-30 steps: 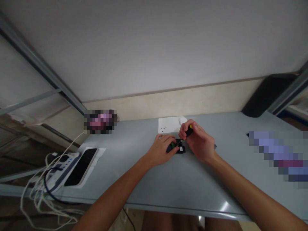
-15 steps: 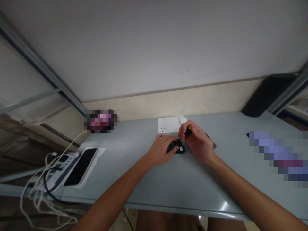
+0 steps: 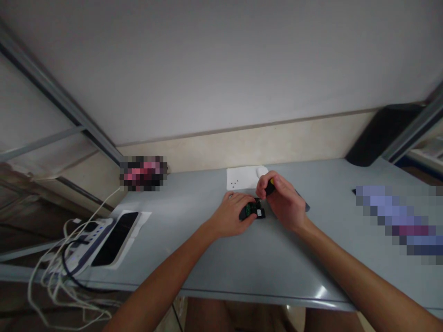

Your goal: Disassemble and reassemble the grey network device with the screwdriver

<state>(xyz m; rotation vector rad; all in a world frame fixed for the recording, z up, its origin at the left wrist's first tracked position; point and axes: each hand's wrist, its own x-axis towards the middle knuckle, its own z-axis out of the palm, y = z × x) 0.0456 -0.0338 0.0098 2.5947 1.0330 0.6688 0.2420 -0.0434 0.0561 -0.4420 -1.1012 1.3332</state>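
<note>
In the middle of the table, a small black device (image 3: 260, 213) with an exposed green circuit board lies flat; a white label shows on it. My left hand (image 3: 232, 213) is closed around its left side, fingers over the far edge and thumb along the near edge. My right hand (image 3: 284, 200) grips the black-and-yellow handle of a screwdriver (image 3: 270, 186) just right of the device. The screwdriver's tip is too small to make out. Behind the hands lies a white sheet (image 3: 245, 178) bearing several tiny dark screws (image 3: 234, 184) and a white rounded object (image 3: 262, 172).
A dark flat object (image 3: 303, 201) is partly hidden behind my right wrist. To the left are a phone (image 3: 116, 239), a power strip (image 3: 88, 246) and tangled white cables (image 3: 51, 290). A black cylinder (image 3: 372, 136) stands at the back right. Blurred-out items lie at both sides.
The view has shifted slightly. My left thumb has moved a little, baring more of the green board. Both hands keep their holds.
</note>
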